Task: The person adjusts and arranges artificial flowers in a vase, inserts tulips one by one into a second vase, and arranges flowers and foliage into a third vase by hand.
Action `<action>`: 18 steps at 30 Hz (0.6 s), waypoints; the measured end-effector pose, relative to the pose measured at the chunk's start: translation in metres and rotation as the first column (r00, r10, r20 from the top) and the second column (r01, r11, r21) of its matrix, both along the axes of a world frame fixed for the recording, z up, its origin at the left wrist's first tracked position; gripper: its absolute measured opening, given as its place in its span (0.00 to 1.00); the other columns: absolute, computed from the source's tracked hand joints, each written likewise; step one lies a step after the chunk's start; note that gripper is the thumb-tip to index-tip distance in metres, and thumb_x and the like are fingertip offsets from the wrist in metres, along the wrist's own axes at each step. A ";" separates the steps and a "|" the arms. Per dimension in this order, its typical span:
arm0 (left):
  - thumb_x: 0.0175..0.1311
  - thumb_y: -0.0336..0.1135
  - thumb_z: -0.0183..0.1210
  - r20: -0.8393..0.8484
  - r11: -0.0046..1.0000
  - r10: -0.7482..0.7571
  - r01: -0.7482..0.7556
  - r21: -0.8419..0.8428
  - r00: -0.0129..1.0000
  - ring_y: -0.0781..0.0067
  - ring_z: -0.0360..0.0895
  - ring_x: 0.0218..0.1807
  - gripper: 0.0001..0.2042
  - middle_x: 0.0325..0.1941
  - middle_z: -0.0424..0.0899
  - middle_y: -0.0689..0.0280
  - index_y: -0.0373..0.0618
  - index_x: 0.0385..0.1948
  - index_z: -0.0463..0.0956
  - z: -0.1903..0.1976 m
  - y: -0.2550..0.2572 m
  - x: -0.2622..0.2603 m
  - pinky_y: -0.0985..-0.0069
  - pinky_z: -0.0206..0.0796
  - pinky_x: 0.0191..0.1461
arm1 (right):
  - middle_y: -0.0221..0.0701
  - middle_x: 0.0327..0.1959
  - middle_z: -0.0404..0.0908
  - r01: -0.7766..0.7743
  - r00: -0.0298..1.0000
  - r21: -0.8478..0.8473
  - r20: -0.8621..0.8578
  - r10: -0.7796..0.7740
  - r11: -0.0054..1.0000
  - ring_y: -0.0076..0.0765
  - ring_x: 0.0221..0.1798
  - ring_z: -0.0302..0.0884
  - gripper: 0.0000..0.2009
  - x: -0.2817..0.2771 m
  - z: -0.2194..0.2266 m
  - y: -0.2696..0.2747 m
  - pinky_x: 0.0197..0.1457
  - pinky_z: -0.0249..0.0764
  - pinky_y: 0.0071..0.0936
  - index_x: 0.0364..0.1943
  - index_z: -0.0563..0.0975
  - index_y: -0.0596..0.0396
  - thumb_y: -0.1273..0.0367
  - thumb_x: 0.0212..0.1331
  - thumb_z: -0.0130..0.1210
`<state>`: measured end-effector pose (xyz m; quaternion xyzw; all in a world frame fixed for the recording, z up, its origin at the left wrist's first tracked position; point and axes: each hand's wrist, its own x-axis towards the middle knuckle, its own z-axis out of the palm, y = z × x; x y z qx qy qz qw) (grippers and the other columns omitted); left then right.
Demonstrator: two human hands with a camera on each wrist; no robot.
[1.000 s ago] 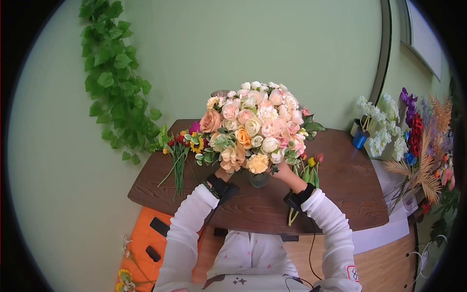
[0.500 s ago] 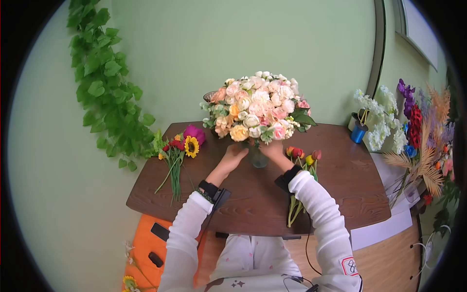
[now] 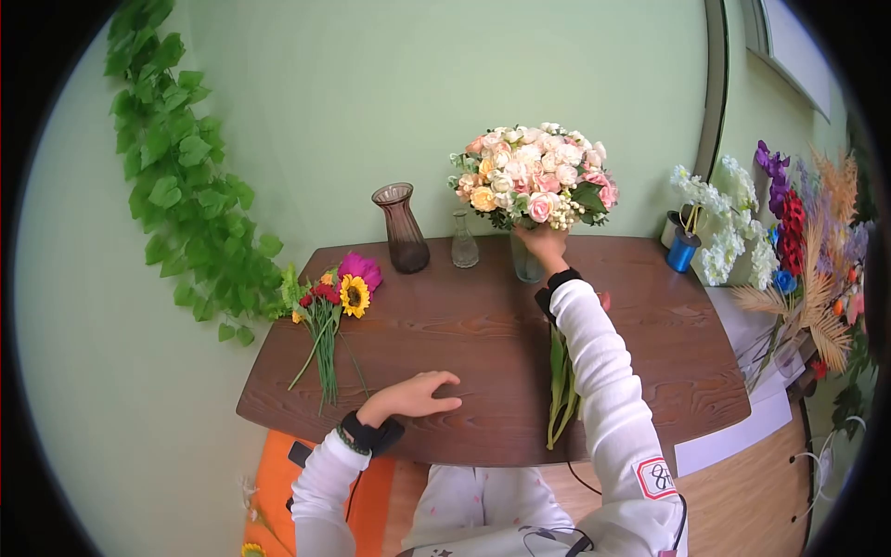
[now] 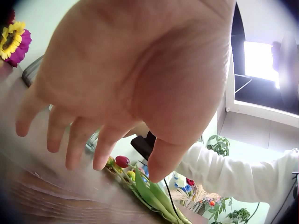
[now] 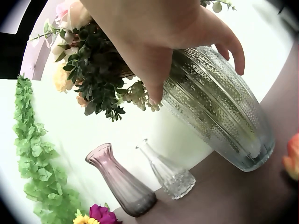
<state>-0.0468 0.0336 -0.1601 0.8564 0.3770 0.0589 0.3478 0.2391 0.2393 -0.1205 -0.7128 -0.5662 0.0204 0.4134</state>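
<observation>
My right hand (image 3: 546, 245) grips a clear ribbed glass vase (image 5: 224, 112) near its top, thumb on one side and fingers on the other. Out of that vase rises a round bouquet (image 3: 538, 176) of pale pink, white and peach roses with dark green leaves. The vase is at the back of the brown table, right of the middle. My left hand (image 3: 416, 396) holds nothing; its fingers are extended above the table's front part, left of the middle. Tulips (image 3: 559, 390) lie under my right forearm, their heads mostly hidden by it in the head view.
A mauve glass vase (image 3: 406, 237) and a small clear bottle-like vase (image 3: 464, 243) stand at the back. Red blooms, a sunflower (image 3: 355, 295) and a magenta flower lie at left. A blue spool (image 3: 682, 252) and white blossoms stand at the back right, beyond them more colourful flowers.
The bouquet and its vase have moved back and to the right with my right hand. My left hand has let go and come down toward the front edge. Two vases behind now show.
</observation>
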 end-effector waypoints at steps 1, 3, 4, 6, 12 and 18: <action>0.57 0.47 0.54 -0.002 1.000 -0.004 0.004 -0.001 1.000 0.58 0.65 0.56 0.25 0.51 0.70 0.52 0.37 0.50 0.65 -0.005 -0.001 -0.001 0.71 0.56 0.59 | 0.35 0.59 0.61 0.021 1.000 0.000 0.007 -0.021 1.000 0.53 0.58 0.54 0.39 0.006 0.001 0.002 0.57 0.63 0.39 0.57 0.64 0.39 0.41 0.36 0.56; 0.56 0.49 0.53 -0.081 0.998 -0.017 0.021 0.053 0.997 0.55 0.62 0.58 0.27 0.54 0.67 0.50 0.37 0.51 0.64 -0.015 -0.001 -0.001 0.71 0.53 0.61 | 0.35 0.59 0.61 0.061 0.998 -0.057 -0.002 -0.061 0.996 0.52 0.58 0.55 0.39 0.014 0.009 -0.001 0.56 0.64 0.38 0.57 0.63 0.38 0.42 0.35 0.58; 0.55 0.51 0.54 -0.121 0.999 -0.037 0.037 -0.001 0.992 0.52 0.56 0.62 0.29 0.59 0.60 0.49 0.39 0.53 0.62 -0.018 0.001 -0.002 0.69 0.50 0.63 | 0.38 0.60 0.60 0.093 0.995 -0.083 -0.022 -0.095 0.992 0.52 0.59 0.55 0.41 0.018 0.012 -0.003 0.57 0.63 0.39 0.58 0.62 0.43 0.42 0.36 0.57; 0.55 0.51 0.54 -0.162 1.000 -0.013 0.013 -0.003 0.987 0.50 0.53 0.63 0.30 0.61 0.56 0.48 0.39 0.54 0.61 -0.017 -0.003 0.001 0.68 0.48 0.64 | 0.41 0.60 0.59 0.155 0.986 -0.105 -0.037 -0.160 0.982 0.54 0.59 0.55 0.43 0.030 0.010 0.006 0.57 0.63 0.39 0.59 0.61 0.47 0.40 0.37 0.56; 0.52 0.52 0.56 -0.244 1.000 0.004 0.003 0.028 0.970 0.43 0.44 0.66 0.34 0.63 0.48 0.41 0.41 0.57 0.57 -0.021 -0.011 0.008 0.63 0.44 0.66 | 0.40 0.58 0.61 0.228 0.972 -0.116 -0.034 -0.234 0.967 0.54 0.56 0.55 0.42 0.062 0.004 0.021 0.55 0.65 0.37 0.59 0.62 0.44 0.39 0.37 0.55; 0.53 0.52 0.56 -0.301 0.999 0.033 -0.023 0.035 0.953 0.44 0.43 0.66 0.35 0.64 0.47 0.41 0.42 0.58 0.54 -0.014 -0.015 0.015 0.63 0.43 0.66 | 0.40 0.58 0.60 0.279 0.957 -0.118 -0.051 -0.286 0.953 0.52 0.56 0.53 0.41 0.080 0.002 0.028 0.54 0.65 0.36 0.58 0.63 0.44 0.39 0.37 0.55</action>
